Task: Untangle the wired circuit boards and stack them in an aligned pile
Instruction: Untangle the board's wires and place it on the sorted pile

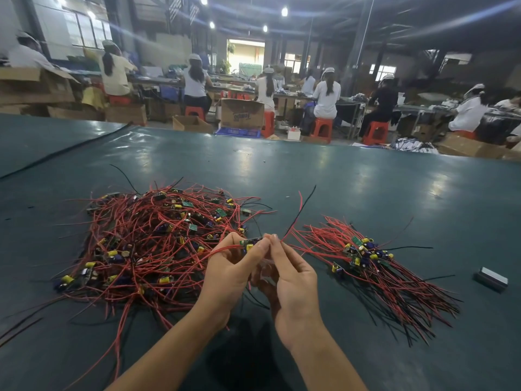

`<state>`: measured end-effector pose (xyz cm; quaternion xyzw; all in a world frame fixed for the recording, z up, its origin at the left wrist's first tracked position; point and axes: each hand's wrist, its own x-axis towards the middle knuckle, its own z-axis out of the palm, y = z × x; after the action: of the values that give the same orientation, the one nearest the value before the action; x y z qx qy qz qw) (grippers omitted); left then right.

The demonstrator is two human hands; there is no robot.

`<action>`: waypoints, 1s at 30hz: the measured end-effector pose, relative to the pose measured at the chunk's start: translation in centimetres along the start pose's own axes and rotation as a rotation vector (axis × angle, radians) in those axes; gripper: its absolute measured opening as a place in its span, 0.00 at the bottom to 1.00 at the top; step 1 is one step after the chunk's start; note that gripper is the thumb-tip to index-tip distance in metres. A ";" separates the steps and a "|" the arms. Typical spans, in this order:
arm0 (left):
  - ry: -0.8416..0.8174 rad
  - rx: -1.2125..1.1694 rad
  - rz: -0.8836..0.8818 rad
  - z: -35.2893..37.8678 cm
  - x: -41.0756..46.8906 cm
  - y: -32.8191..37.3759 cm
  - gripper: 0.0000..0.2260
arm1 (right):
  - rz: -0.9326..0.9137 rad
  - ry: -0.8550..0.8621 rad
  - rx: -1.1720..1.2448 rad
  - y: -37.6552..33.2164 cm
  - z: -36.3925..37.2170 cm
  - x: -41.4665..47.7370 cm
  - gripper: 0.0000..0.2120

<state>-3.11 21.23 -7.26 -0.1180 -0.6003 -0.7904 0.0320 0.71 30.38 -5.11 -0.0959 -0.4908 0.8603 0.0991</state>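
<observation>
On the green table (366, 179) lies the heap (158, 244). Left hand (228, 266) and right hand (293, 277) pinch 1 board (251, 241), probably freeing its wires (290, 229).

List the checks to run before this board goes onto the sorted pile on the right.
1. Board held: ok. The left hand pinches it and the right hand pinches its leads.
2. Leads free of heap: ok, they rise into the air.
3. Red wire trailing left, free of heap: cannot tell.
4. Pile aligned: ok, boards together, wires fanned one way.
5. Grey block apart from pile: ok.
</observation>
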 end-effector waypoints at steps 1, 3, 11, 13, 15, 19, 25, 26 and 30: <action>-0.012 0.053 0.024 -0.1 0.0 0.0 0.14 | 0.005 -0.003 0.001 0.0 0.0 0.0 0.10; -0.035 0.169 0.081 -0.4 0.0 0.2 0.15 | 0.018 -0.006 -0.017 0.0 0.0 -0.1 0.10; -0.089 0.286 0.238 -0.2 -0.2 0.3 0.14 | 0.042 -0.019 -0.027 0.3 0.4 -0.3 0.08; -0.078 0.277 0.236 -0.2 -0.2 0.4 0.15 | 0.058 -0.006 -0.012 0.3 0.4 -0.2 0.09; -0.061 0.287 0.252 -0.2 -0.1 0.4 0.16 | 0.086 0.025 0.001 0.1 0.4 0.0 0.08; -0.012 0.295 0.231 -0.3 0.0 0.4 0.19 | 0.120 0.147 0.009 -0.6 0.0 0.9 0.10; 0.022 0.254 0.200 -0.2 0.1 0.3 0.19 | 0.073 0.289 0.054 -1.9 -1.7 2.2 0.08; 0.024 0.252 0.200 -0.3 0.1 0.4 0.20 | 0.052 0.283 0.054 -2.1 -1.9 2.3 0.07; 0.023 0.215 0.177 -0.6 0.2 0.5 0.20 | -0.034 0.282 0.098 -2.3 -2.4 2.4 0.05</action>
<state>-3.30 20.49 -6.87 -0.1573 -0.6685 -0.7168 0.1208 -0.77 34.10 -4.44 -0.2024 -0.4310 0.8594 0.1862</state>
